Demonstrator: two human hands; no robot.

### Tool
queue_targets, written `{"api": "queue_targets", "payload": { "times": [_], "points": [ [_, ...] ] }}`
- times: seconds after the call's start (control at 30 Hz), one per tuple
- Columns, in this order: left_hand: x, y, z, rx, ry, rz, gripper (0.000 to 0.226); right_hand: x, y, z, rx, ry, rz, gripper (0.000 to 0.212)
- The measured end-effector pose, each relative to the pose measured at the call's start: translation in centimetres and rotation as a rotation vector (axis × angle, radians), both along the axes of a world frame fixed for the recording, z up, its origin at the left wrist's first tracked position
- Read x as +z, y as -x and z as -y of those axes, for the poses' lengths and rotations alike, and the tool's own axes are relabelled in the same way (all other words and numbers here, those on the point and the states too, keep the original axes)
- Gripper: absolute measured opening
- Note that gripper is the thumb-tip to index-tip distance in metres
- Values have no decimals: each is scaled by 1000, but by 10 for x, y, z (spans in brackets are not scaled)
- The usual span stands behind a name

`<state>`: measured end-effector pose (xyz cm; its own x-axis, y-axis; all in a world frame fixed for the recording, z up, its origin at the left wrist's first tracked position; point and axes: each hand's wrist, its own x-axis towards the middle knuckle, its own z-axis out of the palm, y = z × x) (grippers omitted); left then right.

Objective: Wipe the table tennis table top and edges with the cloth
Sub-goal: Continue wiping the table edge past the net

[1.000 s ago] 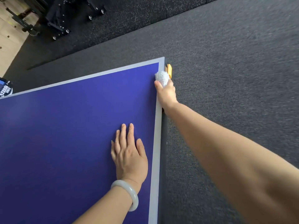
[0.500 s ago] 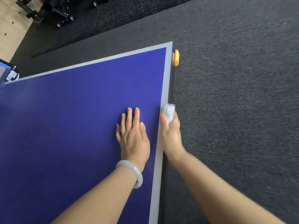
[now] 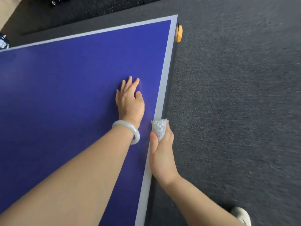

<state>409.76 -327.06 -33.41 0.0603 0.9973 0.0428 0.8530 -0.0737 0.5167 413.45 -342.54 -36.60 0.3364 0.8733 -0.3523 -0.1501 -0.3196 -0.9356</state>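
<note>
Where the left hand (image 3: pixel 130 101) sits: flat on the blue table top (image 3: pixel 65 95), fingers straight and spread, holding nothing; pale bangle (image 3: pixel 136 132) on the wrist.
Risk, left: the palm bears on the surface, so it likely leaves prints on wiped blue; the bangle could knock the top if the wrist drops.
Wiping cloth (image 3: pixel 159 128): white, bunched, on the table's pale right-side border (image 3: pixel 164 79), just right of the left wrist.
Grip, right hand (image 3: pixel 162 157): thumb and fingers wrapped round the cloth, pressing it over the edge.
Risk, right: the small wad may slip off the rim, leaving skin to rub instead; the side face below may get missed.
Far corner: orange fitting (image 3: pixel 179 34) juts out; the cloth could snag there.
</note>
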Motion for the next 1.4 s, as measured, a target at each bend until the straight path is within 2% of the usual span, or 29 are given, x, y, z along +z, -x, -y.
{"api": "queue_targets", "payload": {
  "times": [0.13,0.2,0.37,0.47,0.53,0.63,0.73,0.87,1.0,1.07,1.13,1.17,1.27,1.4],
  "points": [
    [9,14,9,57,74,356,47,-1,-1,-1,20,-18,53,57],
    [14,25,28,45,119,431,48,0,-1,-1,20,-27,64,57],
    [7,90,146,-334,1,-4,46,2,-1,-4,8,0,86,57],
    [-1,132,208,-385,-39,-254,52,4,-2,-2,26,37,69,59],
    [-3,142,224,-372,-51,-322,53,7,-1,0,24,62,74,60],
    [-1,139,225,-351,-44,-336,53,11,11,9,-47,50,48,58],
    [0,139,221,-341,-41,-331,54,12,47,64,-87,-42,-13,60],
    [0,139,220,-345,-49,-318,54,9,84,150,17,-123,-131,70],
    [-1,138,221,-356,-51,-314,52,10,43,108,106,23,-274,74],
    [-1,136,222,-352,-45,-315,52,18,7,65,41,138,-455,70],
    [-2,135,223,-348,-40,-316,52,21,-6,42,-78,167,-595,65],
    [-2,135,222,-345,-39,-317,52,24,-1,42,-105,141,-568,61],
    [0,136,222,-347,-38,-323,53,23,38,84,-119,16,-316,54],
    [1,136,222,-354,-34,-319,54,18,92,170,-70,-7,-199,57]
  ]
}}
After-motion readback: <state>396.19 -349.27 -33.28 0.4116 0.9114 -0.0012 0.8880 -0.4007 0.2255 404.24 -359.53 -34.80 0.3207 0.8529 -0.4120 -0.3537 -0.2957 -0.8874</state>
